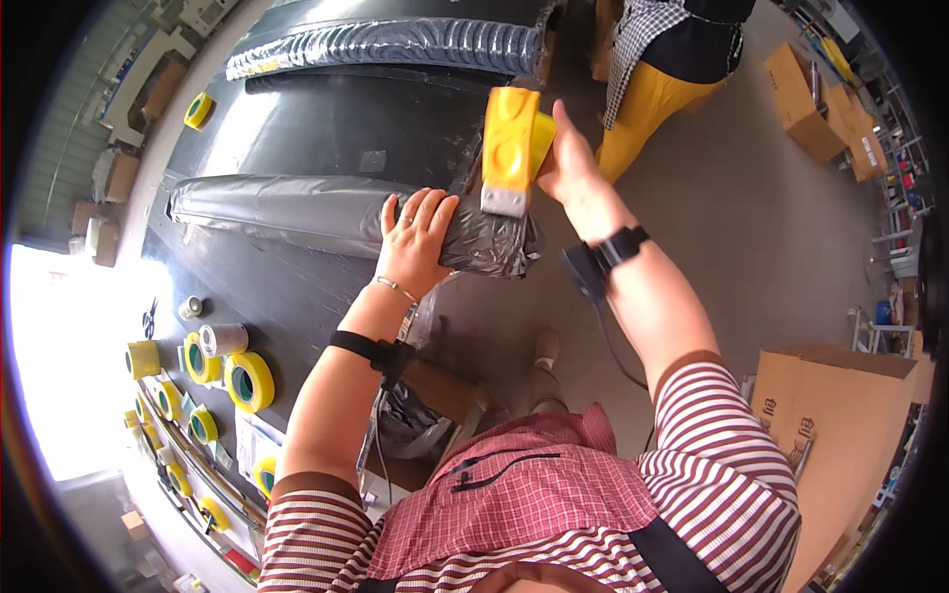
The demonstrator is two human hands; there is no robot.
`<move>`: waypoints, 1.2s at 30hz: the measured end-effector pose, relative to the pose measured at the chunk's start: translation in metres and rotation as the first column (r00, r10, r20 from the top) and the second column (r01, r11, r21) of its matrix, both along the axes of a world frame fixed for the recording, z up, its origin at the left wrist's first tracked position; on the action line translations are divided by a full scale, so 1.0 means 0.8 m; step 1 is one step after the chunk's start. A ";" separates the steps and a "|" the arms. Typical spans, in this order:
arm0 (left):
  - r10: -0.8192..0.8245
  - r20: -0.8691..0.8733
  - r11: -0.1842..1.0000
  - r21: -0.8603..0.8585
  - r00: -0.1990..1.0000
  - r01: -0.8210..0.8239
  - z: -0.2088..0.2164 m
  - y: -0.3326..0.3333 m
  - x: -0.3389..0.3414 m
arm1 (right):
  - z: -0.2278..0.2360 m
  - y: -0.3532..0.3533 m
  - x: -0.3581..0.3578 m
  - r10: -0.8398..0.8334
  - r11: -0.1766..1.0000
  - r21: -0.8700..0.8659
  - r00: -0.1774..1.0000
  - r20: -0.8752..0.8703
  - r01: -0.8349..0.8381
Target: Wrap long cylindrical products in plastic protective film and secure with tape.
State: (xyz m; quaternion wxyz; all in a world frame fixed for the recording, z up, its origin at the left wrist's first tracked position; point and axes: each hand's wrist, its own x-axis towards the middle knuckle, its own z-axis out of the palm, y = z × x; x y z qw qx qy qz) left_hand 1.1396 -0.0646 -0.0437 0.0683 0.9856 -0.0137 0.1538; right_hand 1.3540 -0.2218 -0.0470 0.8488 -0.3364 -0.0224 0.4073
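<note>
A long bundle wrapped in grey plastic (287, 208) lies across the black table (326, 138), its crumpled right end sticking out past the table edge. On top of it near that end rests my left hand (417, 237), fingers spread and pressing on the wrap. My right hand (573, 163) grips a yellow tape dispenser (511, 138) loaded with a yellow tape roll. The dispenser's pale metal front end points down at the crumpled end of the bundle. My right fingers are partly hidden behind the dispenser, and I cannot tell whether it touches the wrap.
A ribbed, plastic-wrapped tube (386, 49) lies at the table's far side. Several tape rolls (249, 382) and scissors (149, 318) sit at the left. Another person in yellow trousers (647, 109) stands beyond the right edge. A large cardboard box (830, 425) stands at right.
</note>
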 end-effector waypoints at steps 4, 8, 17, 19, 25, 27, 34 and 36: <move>0.024 -0.051 1.000 -0.009 0.998 -0.024 0.008 -0.005 0.000 | -0.105 0.016 0.013 0.017 0.998 0.061 0.980 -0.200 -0.005; 0.070 -0.047 0.997 0.037 0.996 -0.069 0.005 0.001 -0.019 | -0.049 0.031 0.007 0.022 0.999 0.036 1.000 0.005 -0.022; 0.255 -0.228 0.647 -0.682 0.940 -0.341 0.051 -0.043 0.102 | -0.021 0.025 -0.004 0.045 0.997 0.056 0.995 0.093 -0.051; 0.363 -0.144 0.776 -0.500 0.920 -0.385 0.048 -0.060 0.128 | -0.011 0.022 -0.013 0.095 0.987 0.112 0.983 0.155 -0.113; 0.463 -0.141 0.732 -0.496 0.875 -0.467 0.048 -0.075 0.141 | -0.006 0.011 -0.009 0.210 0.972 0.067 0.961 0.181 -0.225; 0.522 -0.141 0.683 -0.521 0.841 -0.512 0.051 -0.078 0.141 | -0.003 0.004 -0.007 0.239 0.961 0.101 0.959 0.153 -0.256; 0.572 -0.129 0.600 -0.607 0.810 -0.521 0.060 -0.087 0.133 | -0.008 -0.001 0.006 0.320 0.940 0.004 0.889 0.326 -0.340; 0.566 -0.095 0.605 -0.626 0.819 -0.492 0.057 -0.082 0.128 | -0.003 0.004 0.007 0.345 0.936 -0.070 0.867 0.360 -0.344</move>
